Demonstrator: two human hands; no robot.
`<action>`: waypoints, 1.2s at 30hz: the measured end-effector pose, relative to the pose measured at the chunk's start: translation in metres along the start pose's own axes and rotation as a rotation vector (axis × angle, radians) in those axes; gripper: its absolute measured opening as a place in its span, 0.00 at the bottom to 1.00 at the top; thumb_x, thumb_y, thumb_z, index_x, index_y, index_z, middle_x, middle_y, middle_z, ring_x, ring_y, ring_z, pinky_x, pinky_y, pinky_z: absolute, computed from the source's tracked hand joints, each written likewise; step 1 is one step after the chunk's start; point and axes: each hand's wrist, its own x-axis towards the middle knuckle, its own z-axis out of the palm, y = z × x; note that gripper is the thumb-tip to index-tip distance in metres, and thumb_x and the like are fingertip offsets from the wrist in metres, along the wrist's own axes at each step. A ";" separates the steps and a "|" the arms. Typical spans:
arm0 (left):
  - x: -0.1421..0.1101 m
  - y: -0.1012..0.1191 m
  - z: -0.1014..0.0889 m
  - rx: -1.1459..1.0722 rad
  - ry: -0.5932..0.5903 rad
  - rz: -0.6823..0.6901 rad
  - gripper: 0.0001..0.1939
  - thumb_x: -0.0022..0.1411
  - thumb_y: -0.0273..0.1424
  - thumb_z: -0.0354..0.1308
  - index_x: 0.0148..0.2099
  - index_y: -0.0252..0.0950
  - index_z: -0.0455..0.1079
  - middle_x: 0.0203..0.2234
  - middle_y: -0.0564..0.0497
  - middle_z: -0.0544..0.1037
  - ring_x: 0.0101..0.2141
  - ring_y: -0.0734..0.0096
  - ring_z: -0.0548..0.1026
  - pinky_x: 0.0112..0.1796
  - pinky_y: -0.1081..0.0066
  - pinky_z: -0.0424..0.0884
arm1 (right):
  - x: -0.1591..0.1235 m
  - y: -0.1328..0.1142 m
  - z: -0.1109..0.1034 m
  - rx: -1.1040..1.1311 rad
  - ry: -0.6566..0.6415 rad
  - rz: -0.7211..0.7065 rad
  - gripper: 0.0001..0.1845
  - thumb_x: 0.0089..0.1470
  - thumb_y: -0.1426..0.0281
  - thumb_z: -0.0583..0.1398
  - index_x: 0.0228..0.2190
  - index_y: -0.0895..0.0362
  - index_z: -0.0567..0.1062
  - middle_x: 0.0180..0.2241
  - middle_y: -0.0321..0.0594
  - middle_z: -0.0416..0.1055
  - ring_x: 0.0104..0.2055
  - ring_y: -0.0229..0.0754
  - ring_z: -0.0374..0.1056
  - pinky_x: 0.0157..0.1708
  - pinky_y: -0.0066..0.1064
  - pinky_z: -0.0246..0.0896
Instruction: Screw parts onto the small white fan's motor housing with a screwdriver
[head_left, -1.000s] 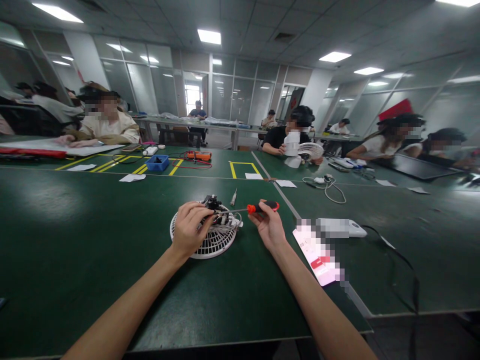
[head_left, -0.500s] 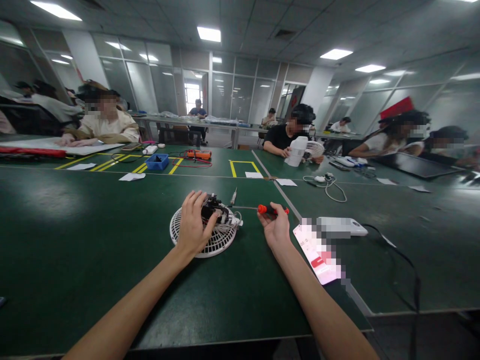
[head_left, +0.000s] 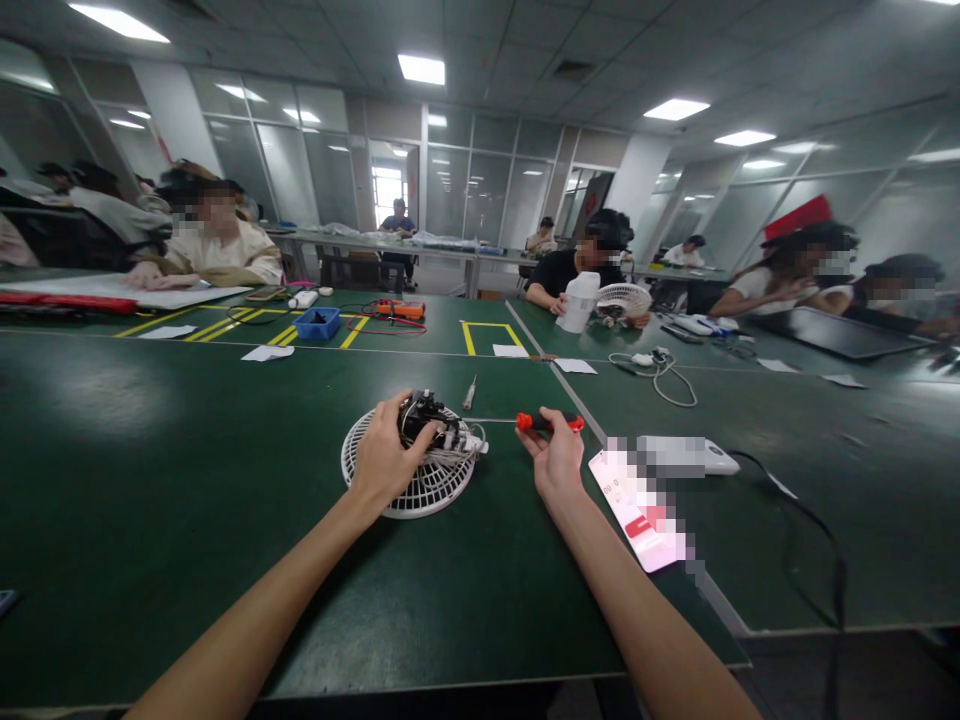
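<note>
Left hand [head_left: 384,455] clasping the black motor assembly [head_left: 424,412] atop the white fan grille [head_left: 429,494] on the green table [head_left: 187,450]; right hand [head_left: 556,460] gripping a screwdriver [head_left: 524,422], whose tip contact is unclear.

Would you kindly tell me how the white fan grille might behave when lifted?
The white fan grille is probably stiff, as it keeps a round shape. The bulky black mechanism on it likely concentrates the weight. Loose pale wires may sag.

Workshop in an office-style room: glass partitions [head_left: 491,175], ceiling light panels [head_left: 421,69], green worktables [head_left: 187,480], seated people [head_left: 225,255]
</note>
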 end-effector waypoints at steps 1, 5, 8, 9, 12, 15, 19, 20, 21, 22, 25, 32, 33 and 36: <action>0.000 0.000 -0.001 0.004 0.009 -0.003 0.27 0.65 0.46 0.62 0.60 0.39 0.67 0.46 0.43 0.77 0.44 0.54 0.79 0.43 0.57 0.76 | -0.001 -0.001 0.001 0.002 0.008 0.002 0.18 0.43 0.72 0.69 0.30 0.52 0.65 0.19 0.26 0.72 0.22 0.37 0.75 0.26 0.28 0.77; 0.000 0.001 -0.002 0.013 0.006 -0.026 0.27 0.64 0.46 0.63 0.60 0.38 0.67 0.45 0.43 0.75 0.44 0.55 0.78 0.43 0.56 0.76 | -0.003 -0.001 0.003 0.009 0.016 0.015 0.18 0.42 0.72 0.69 0.30 0.52 0.65 0.20 0.25 0.72 0.22 0.38 0.74 0.26 0.29 0.77; 0.000 0.002 -0.002 0.010 -0.017 -0.059 0.27 0.65 0.47 0.62 0.60 0.38 0.67 0.46 0.44 0.74 0.46 0.54 0.77 0.45 0.55 0.76 | -0.004 -0.002 0.004 0.002 0.029 0.013 0.17 0.42 0.71 0.68 0.30 0.53 0.65 0.20 0.26 0.72 0.22 0.38 0.74 0.25 0.30 0.77; 0.000 0.003 -0.002 0.009 -0.024 -0.069 0.27 0.65 0.47 0.62 0.60 0.38 0.67 0.46 0.44 0.74 0.46 0.54 0.76 0.46 0.55 0.76 | -0.005 -0.002 0.004 0.001 0.035 0.012 0.17 0.42 0.72 0.68 0.30 0.53 0.65 0.20 0.26 0.72 0.22 0.38 0.74 0.25 0.30 0.77; -0.001 0.003 -0.002 0.001 -0.030 -0.078 0.28 0.64 0.47 0.62 0.60 0.38 0.67 0.47 0.43 0.73 0.47 0.54 0.76 0.48 0.53 0.75 | -0.006 -0.004 0.006 -0.002 0.043 0.012 0.15 0.43 0.72 0.66 0.31 0.54 0.66 0.20 0.26 0.72 0.22 0.38 0.74 0.26 0.30 0.77; 0.000 0.002 -0.002 -0.011 -0.022 -0.078 0.28 0.64 0.47 0.63 0.60 0.38 0.67 0.47 0.43 0.74 0.48 0.54 0.75 0.48 0.52 0.75 | -0.008 -0.005 0.006 -0.012 0.050 0.018 0.14 0.45 0.73 0.66 0.31 0.54 0.66 0.20 0.27 0.72 0.23 0.38 0.74 0.26 0.30 0.77; 0.000 0.003 -0.002 -0.016 -0.021 -0.081 0.28 0.64 0.48 0.63 0.59 0.38 0.67 0.47 0.43 0.74 0.47 0.54 0.75 0.48 0.52 0.75 | -0.010 -0.005 0.007 -0.014 0.054 0.025 0.14 0.46 0.73 0.66 0.31 0.54 0.66 0.21 0.26 0.72 0.23 0.38 0.74 0.26 0.30 0.77; 0.000 0.003 -0.002 -0.014 -0.021 -0.084 0.28 0.64 0.48 0.63 0.59 0.38 0.67 0.47 0.43 0.74 0.47 0.54 0.76 0.48 0.52 0.75 | -0.010 -0.006 0.007 -0.011 0.057 0.026 0.14 0.46 0.73 0.66 0.31 0.54 0.66 0.21 0.27 0.72 0.23 0.38 0.74 0.26 0.30 0.77; 0.000 0.002 -0.002 -0.011 -0.022 -0.085 0.28 0.64 0.48 0.63 0.59 0.38 0.68 0.47 0.43 0.74 0.47 0.54 0.76 0.48 0.52 0.75 | -0.011 -0.006 0.007 -0.007 0.061 0.027 0.13 0.47 0.73 0.66 0.31 0.54 0.66 0.21 0.27 0.72 0.23 0.38 0.74 0.26 0.30 0.77; 0.000 0.002 -0.002 -0.009 -0.022 -0.086 0.28 0.64 0.48 0.63 0.59 0.38 0.68 0.47 0.43 0.74 0.47 0.54 0.76 0.48 0.52 0.75 | -0.011 -0.007 0.008 -0.002 0.064 0.028 0.12 0.47 0.73 0.65 0.31 0.54 0.66 0.21 0.27 0.72 0.23 0.38 0.74 0.26 0.30 0.77; 0.000 0.002 -0.003 -0.007 -0.023 -0.083 0.28 0.64 0.48 0.63 0.60 0.38 0.67 0.47 0.43 0.74 0.47 0.54 0.76 0.48 0.53 0.75 | -0.012 -0.008 0.009 0.008 0.073 0.034 0.11 0.49 0.75 0.64 0.31 0.54 0.66 0.21 0.28 0.72 0.23 0.38 0.73 0.26 0.30 0.77; 0.000 0.003 -0.003 -0.008 -0.022 -0.088 0.28 0.64 0.47 0.63 0.60 0.38 0.67 0.47 0.43 0.74 0.48 0.54 0.76 0.48 0.54 0.75 | -0.012 -0.004 0.008 0.015 0.058 0.053 0.10 0.49 0.75 0.64 0.30 0.54 0.66 0.20 0.29 0.72 0.22 0.38 0.74 0.27 0.29 0.77; 0.000 0.003 -0.003 -0.007 -0.023 -0.091 0.28 0.64 0.47 0.63 0.60 0.38 0.67 0.47 0.43 0.74 0.48 0.54 0.76 0.47 0.54 0.75 | -0.012 -0.003 0.007 0.014 0.055 0.057 0.10 0.49 0.75 0.64 0.30 0.54 0.67 0.20 0.29 0.72 0.22 0.38 0.74 0.27 0.29 0.77; 0.001 0.004 -0.003 -0.009 -0.023 -0.095 0.28 0.63 0.47 0.63 0.59 0.38 0.67 0.47 0.44 0.74 0.48 0.54 0.76 0.47 0.54 0.75 | -0.012 0.000 0.007 0.015 0.051 0.061 0.10 0.49 0.75 0.65 0.30 0.54 0.67 0.20 0.29 0.72 0.22 0.37 0.74 0.26 0.28 0.76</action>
